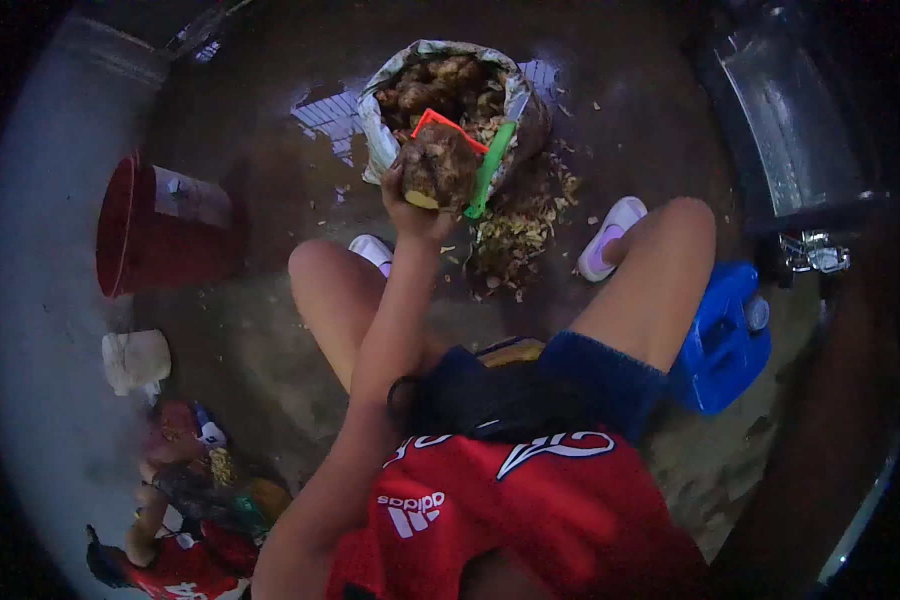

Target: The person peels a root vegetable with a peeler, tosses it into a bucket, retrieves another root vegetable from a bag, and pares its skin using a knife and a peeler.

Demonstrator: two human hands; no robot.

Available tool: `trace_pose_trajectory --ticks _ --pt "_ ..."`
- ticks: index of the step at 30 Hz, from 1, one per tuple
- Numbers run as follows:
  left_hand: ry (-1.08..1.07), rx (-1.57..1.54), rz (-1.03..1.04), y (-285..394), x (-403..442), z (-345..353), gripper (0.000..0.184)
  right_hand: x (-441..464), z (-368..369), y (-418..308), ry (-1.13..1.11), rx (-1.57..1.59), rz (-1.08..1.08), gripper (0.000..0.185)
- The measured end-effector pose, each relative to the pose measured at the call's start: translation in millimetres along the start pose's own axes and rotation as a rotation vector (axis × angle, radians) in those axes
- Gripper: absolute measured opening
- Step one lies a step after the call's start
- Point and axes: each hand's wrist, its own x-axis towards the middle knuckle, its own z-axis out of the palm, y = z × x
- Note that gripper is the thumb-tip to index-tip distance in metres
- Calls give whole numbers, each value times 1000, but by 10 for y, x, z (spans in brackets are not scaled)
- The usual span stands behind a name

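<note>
My left hand is wrapped round a large, brown, rough tuber with a pale cut patch on its lower side. It is held over the near edge of an open white sack filled with similar brown tubers. A green-handled knife leans at the sack's right rim, its blade pointing up. Behind the held tuber shows a bright orange angular item, partly hidden. My right hand is not in view.
Peelings litter the floor before the sack. A red bucket and white container stand left; a blue jerrycan is right. Another person is at lower left. A metallic basin is upper right.
</note>
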Motion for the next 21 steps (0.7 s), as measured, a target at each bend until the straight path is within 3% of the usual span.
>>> trace_pose_trajectory --ticks 2,5,8,15,17,18,21 --pt "49 1 -37 12 -22 -64 49 -30 38 -29 -11 -6 20 33" --pt "-118 95 32 12 29 9 51 -14 -20 -1 6 0 16 33" --pt "33 54 22 11 -15 -9 51 -69 -5 4 -3 5 28 33" --pt "-117 -50 -1 37 65 28 51 -108 42 3 -5 25 39 32" --pt "-87 34 36 8 -16 71 55 -173 57 10 -10 31 52 32" --pt "54 98 63 4 -21 18 55 -170 52 26 -16 31 59 32" --pt "-109 -62 -23 25 5 -48 52 -200 46 47 -12 39 73 32"
